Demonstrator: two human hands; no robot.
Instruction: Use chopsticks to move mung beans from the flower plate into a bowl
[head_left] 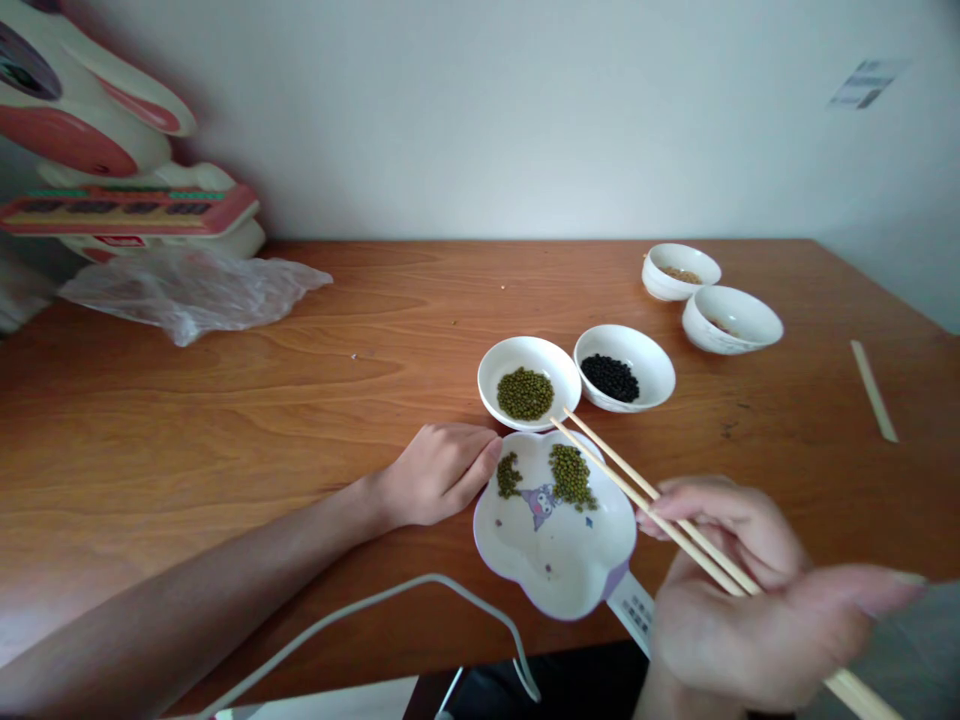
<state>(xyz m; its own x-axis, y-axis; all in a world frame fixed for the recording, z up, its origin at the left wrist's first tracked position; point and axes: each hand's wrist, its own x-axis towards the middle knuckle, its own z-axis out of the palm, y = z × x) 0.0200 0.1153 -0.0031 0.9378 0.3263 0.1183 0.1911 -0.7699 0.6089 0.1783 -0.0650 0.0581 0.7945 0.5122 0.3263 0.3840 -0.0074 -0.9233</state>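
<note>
My right hand [739, 590] holds a pair of wooden chopsticks [637, 490]. Their tips sit close together at the near rim of a white bowl of green beans [525, 392], with no bean visible between them. Below it lies a flower-shaped dish [555, 560] with a purple rim and a cartoon figure, carrying two small heaps of green beans [571, 475]. My left hand [442, 472] rests on the table with curled fingers, its fingertips against the dish's upper left rim. Beside the green beans stands a white bowl of black beans [611, 378].
Two more white bowls [731, 335] stand at the back right; one holds pale grains. A flat pale strip [874, 390] lies at far right. At the left are a crumpled plastic bag [202, 290] and a toy keyboard [135, 210]. A white cable [360, 605] curves along the front edge.
</note>
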